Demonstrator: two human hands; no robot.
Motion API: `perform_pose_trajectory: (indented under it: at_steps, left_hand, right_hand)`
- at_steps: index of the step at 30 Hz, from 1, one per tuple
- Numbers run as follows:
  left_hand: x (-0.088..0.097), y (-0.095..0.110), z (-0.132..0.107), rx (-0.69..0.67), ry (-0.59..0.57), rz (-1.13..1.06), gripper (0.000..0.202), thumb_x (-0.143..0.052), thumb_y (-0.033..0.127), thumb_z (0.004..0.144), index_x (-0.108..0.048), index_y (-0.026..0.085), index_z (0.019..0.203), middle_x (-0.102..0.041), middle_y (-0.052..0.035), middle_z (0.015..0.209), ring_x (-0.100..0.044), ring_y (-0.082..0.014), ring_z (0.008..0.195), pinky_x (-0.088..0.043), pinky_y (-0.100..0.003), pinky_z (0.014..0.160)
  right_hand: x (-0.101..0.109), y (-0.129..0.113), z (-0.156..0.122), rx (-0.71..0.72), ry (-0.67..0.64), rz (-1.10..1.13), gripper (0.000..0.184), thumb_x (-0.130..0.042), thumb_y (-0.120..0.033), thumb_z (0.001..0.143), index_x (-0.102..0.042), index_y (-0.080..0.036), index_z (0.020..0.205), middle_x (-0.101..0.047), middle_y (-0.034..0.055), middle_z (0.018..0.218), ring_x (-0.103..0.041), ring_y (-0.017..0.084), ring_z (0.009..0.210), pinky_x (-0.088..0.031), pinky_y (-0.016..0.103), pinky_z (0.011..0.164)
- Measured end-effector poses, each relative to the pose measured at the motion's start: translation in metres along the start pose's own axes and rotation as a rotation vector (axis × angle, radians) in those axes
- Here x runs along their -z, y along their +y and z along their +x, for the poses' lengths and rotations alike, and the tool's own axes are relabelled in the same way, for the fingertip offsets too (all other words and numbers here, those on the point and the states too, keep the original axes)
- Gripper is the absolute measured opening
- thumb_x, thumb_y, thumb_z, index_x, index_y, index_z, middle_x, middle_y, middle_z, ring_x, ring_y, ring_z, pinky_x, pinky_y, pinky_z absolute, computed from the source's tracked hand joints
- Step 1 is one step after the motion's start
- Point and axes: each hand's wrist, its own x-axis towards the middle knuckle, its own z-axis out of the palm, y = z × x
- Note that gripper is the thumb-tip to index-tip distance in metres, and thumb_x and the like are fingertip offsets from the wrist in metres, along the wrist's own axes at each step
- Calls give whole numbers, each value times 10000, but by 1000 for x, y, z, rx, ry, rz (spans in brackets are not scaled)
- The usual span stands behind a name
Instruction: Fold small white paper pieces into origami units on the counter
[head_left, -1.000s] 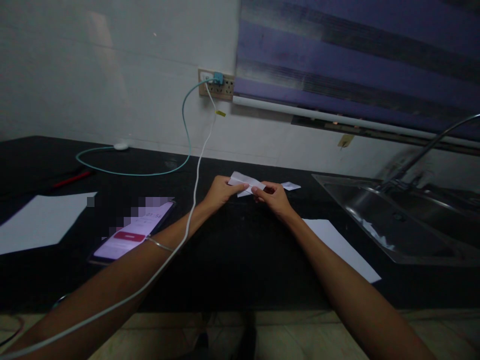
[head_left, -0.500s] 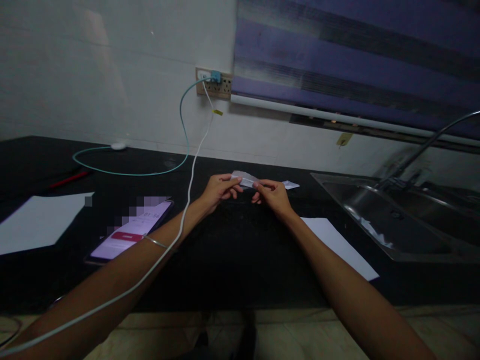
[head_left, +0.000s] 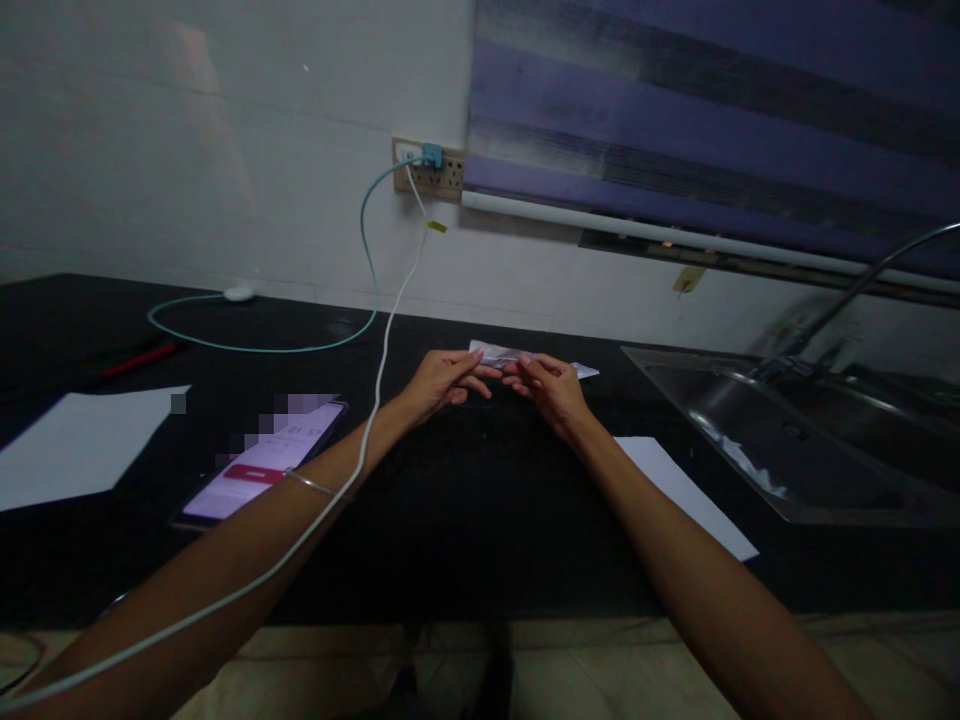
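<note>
Both hands at work over the dark counter (head_left: 480, 530). My left hand (head_left: 448, 380) pinches the near-left end of the small paper (head_left: 496, 353) between thumb and forefinger, lower fingers loosely spread. My right hand (head_left: 555, 385) pinches its other end, fingers curled under the thumb. Paper sits between the two hands, raised toward the wall side; fold lines too small to read. Step in hand, my judgement: working this piece by the fingertips, probably a fold. Next move would call for both pinches kept light and even, edges lined up before any pressing. A paper scrap (head_left: 585, 371) lies just beyond my right hand; white sheet (head_left: 686, 497) near my right forearm.
</note>
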Motion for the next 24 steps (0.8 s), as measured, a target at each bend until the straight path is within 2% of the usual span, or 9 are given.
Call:
perform_pose_trajectory:
  at_steps: [3, 6, 8, 11, 14, 18, 22, 24]
  left_hand:
    - [2, -3, 3, -17, 36, 21, 460, -689, 580, 830, -769, 154, 986, -774, -165, 953, -601, -101, 492, -242, -268, 417]
    - [3, -3, 4, -29, 76, 2, 460, -728, 545, 802, -750, 174, 1073, -776, -134, 942, -546, -74, 440, -225, -261, 407]
    - [3, -1, 3, -22, 78, -20, 439, -752, 500, 792, -743, 194, 1107, -774, -122, 984, -572, -76, 477, -243, -256, 413]
    - [1, 1, 0, -2, 65, -30, 372, -757, 477, 800, -749, 186, 1031, -754, -131, 1096, -667, -107, 637, -321, -236, 456]
    - [0, 3, -1, 29, 95, -24, 351, -763, 471, 803, -742, 168, 978, -751, -136, 1104, -706, -131, 749, -391, -217, 516]
    - [1, 1, 0, 46, 105, -22, 338, -766, 470, 807, -746, 179, 978, -760, -130, 1075, -719, -148, 789, -437, -222, 563]
    - [1, -1, 1, 29, 42, -37, 340, -758, 469, 820, -762, 210, 1040, -755, -126, 1112, -716, -152, 793, -436, -225, 554]
    - [0, 0, 1, 19, 20, -12, 325, -752, 452, 826, -778, 207, 1038, -764, -127, 1058, -704, -149, 763, -425, -227, 543]
  right_hand:
    - [-2, 0, 0, -17, -3, 1, 389, -841, -491, 700, -732, -184, 912, -781, 89, 926, -739, 166, 753, -612, 304, 765]
    - [-3, -1, -1, -18, 5, 0, 381, -832, -501, 711, -736, -187, 905, -779, 87, 925, -741, 170, 764, -617, 321, 788]
    - [-3, -2, -1, -15, 7, 3, 363, -827, -497, 724, -742, -190, 899, -778, 90, 937, -740, 170, 775, -618, 331, 811]
    - [-2, -2, -2, -18, -9, 8, 352, -836, -486, 721, -753, -188, 890, -777, 91, 933, -740, 168, 783, -615, 333, 827]
    - [-2, -2, -1, -22, -10, -2, 358, -844, -484, 706, -755, -186, 884, -773, 84, 911, -734, 165, 777, -613, 339, 831]
    - [-2, 0, -1, -30, -12, -26, 353, -831, -496, 718, -752, -192, 879, -771, 80, 921, -726, 157, 780, -610, 322, 796]
    - [0, -1, -1, -29, -33, -10, 346, -828, -493, 727, -751, -204, 900, -768, 68, 935, -715, 140, 789, -601, 286, 764]
    - [0, -2, -2, -39, -47, -4, 342, -828, -491, 728, -745, -214, 910, -767, 63, 945, -709, 135, 789, -599, 285, 763]
